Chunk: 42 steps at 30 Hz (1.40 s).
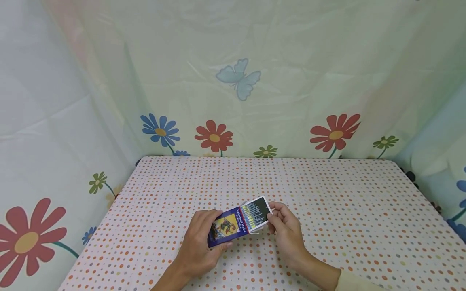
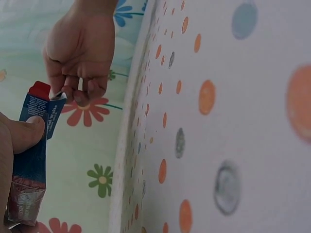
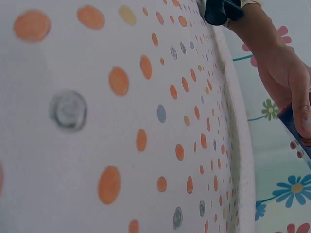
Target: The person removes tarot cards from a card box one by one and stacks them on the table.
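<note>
We are gripping the blue rectangular cardboard card box with our left hand, fingers and thumb curling around its long sides. Between our two grips, its open end is facing our right hand, which is pinching the outer end of the white-bordered, dark-topped paper card. We are judging the work to be about midway: the box is standing open, and the card is neither sitting fully inside nor lying free. Beneath both grips, the white polka-dotted tabletop is showing.

Cream R slv, dk wrist cam.
</note>
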Each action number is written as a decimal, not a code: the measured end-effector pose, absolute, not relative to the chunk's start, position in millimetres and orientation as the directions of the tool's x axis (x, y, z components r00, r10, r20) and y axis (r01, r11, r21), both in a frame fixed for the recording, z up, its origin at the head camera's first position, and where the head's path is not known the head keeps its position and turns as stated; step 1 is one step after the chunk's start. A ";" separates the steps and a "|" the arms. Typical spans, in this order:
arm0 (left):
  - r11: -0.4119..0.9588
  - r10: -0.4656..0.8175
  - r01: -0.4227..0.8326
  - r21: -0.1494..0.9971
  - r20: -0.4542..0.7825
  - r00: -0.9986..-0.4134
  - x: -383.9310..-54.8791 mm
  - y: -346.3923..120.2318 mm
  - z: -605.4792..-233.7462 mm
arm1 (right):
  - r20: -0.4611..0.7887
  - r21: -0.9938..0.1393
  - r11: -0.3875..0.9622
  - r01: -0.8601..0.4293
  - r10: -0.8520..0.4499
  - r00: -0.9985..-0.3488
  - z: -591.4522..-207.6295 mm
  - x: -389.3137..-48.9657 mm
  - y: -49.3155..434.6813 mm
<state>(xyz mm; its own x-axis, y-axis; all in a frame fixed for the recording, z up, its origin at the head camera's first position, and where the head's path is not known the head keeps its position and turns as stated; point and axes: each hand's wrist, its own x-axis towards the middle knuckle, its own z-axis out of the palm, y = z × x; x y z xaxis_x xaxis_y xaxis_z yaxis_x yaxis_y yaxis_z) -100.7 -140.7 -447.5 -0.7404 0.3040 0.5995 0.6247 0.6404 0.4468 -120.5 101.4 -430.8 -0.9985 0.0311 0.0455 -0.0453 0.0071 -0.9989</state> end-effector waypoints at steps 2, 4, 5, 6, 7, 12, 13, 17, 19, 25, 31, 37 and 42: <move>0.638 0.303 0.632 0.440 0.611 -0.732 -101.1 -140.5 -447.6 | 0.046 -0.999 0.007 -0.046 0.035 -0.998 -431.3 -121.1 102.1; 0.638 0.302 0.631 0.442 0.610 -0.732 -100.9 -140.6 -447.6 | 0.048 -0.999 0.011 -0.047 0.035 -0.998 -432.0 -121.5 102.9; 0.636 0.301 0.630 0.446 0.608 -0.734 -100.8 -140.6 -447.4 | 0.048 -0.999 0.014 -0.048 0.036 -0.998 -432.2 -121.7 103.3; 0.636 0.301 0.630 0.445 0.609 -0.734 -100.8 -140.6 -447.6 | 0.050 -0.999 0.015 -0.049 0.036 -0.998 -432.4 -121.8 103.5; 0.635 0.300 0.628 0.449 0.607 -0.736 -100.8 -140.5 -447.6 | 0.052 -0.999 0.016 -0.051 0.035 -0.998 -432.5 -122.0 103.6; 0.636 0.295 0.625 0.452 0.606 -0.738 -100.5 -140.2 -448.2 | 0.052 -0.999 0.015 -0.052 0.038 -0.998 -433.1 -122.8 103.8; 0.637 0.295 0.626 0.450 0.608 -0.737 -100.4 -140.1 -448.3 | 0.051 -0.999 0.015 -0.051 0.040 -0.998 -433.3 -123.0 103.9; 0.632 0.289 0.623 0.461 0.606 -0.741 -99.9 -139.5 -447.7 | 0.052 -0.999 0.016 -0.052 0.045 -0.998 -433.6 -123.9 103.7; 0.629 0.287 0.623 0.464 0.606 -0.742 -99.7 -139.3 -447.2 | 0.055 -0.998 0.019 -0.054 0.044 -0.998 -433.3 -124.1 103.4; 0.633 0.281 0.619 0.465 0.608 -0.743 -100.0 -138.9 -448.1 | 0.055 -0.998 0.014 -0.054 0.041 -0.998 -431.4 -124.4 102.3; 0.629 0.269 0.612 0.479 0.604 -0.750 -100.1 -138.6 -447.3 | 0.058 -0.998 0.016 -0.057 0.042 -0.997 -428.1 -126.7 101.7; 0.621 0.264 0.606 0.498 0.595 -0.759 -99.6 -139.3 -445.6 | 0.062 -0.998 0.030 -0.060 0.072 -0.995 -425.4 -130.7 104.0; 0.624 0.273 0.615 0.482 0.604 -0.749 -99.9 -139.5 -447.1 | 0.050 -0.998 0.048 -0.046 0.089 -0.995 -425.0 -134.4 106.7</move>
